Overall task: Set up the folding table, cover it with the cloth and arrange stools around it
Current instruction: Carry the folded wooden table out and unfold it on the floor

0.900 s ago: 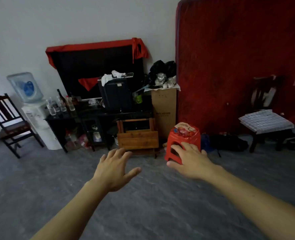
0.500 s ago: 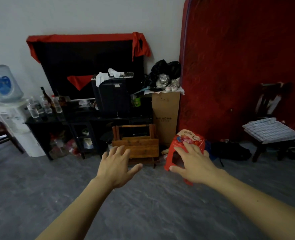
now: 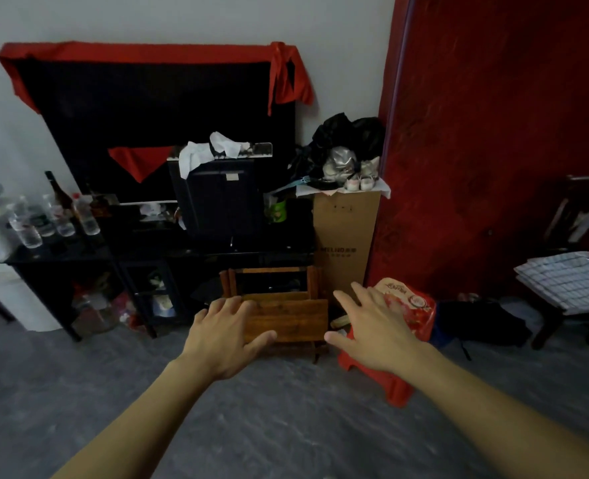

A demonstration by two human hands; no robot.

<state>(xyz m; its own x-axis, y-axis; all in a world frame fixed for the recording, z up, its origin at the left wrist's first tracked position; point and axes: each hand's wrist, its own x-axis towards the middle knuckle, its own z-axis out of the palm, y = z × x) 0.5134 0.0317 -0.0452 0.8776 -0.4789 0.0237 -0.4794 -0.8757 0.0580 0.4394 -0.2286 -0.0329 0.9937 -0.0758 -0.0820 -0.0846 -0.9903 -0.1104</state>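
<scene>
Grey stone-patterned floor (image 3: 286,426) fills the lower half of a dim room, seen from a head camera looking forward and down. Against the far wall stands a black cabinet (image 3: 189,250) crowded with bottles and a dark box, with a tall cardboard carton (image 3: 346,243) to its right.

On the floor in front of the cabinet sits the folded wooden table (image 3: 286,316), collapsed into a low brown bundle. Its flat board faces the camera, its long axis runs left to right, and its frame rises behind.

Both arms stretch forward, bare. The left hand (image 3: 225,337) has its fingers spread wide and holds nothing; it overlaps the board's left end in view, though actual contact cannot be confirmed. The right hand (image 3: 376,333), fingers also spread and empty, hangs just right of the board, in front of a red plastic stool (image 3: 414,316) beside the table.

The table lies ahead, between the two hands, with the left hand seemingly nearer. A checked cloth (image 3: 569,281) rests folded on a dark chair (image 3: 559,326) at far right.
</scene>
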